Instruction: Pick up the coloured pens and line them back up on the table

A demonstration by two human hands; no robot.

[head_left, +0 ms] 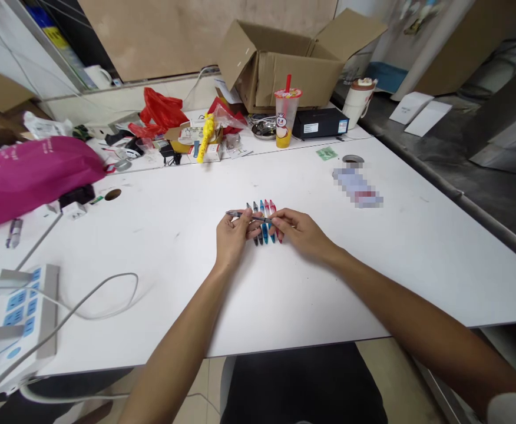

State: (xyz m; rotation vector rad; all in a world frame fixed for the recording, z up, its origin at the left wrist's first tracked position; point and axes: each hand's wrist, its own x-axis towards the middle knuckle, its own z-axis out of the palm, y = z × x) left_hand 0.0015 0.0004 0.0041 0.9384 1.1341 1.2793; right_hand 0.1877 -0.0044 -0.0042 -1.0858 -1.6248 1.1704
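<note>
A dark pen (258,218) lies almost level between my two hands, just above a row of pens. Its left part is pinched by my left hand (235,234), thumb on top. The fingertips of my right hand (297,229) close on its right end. Beneath, several pens lie side by side on the white table: black ones (260,239) at the left, blue ones (265,232) in the middle and pink-red ones (273,206) at the right. My hands and the held pen hide their middle parts.
A power strip (46,318) with looping cables sits at the left front. Behind stand a drink cup (284,121), a black box (320,122), an open carton (293,76) and a white tumbler (357,100). A magenta bag (41,171) lies left; a tape roll (353,159) lies right.
</note>
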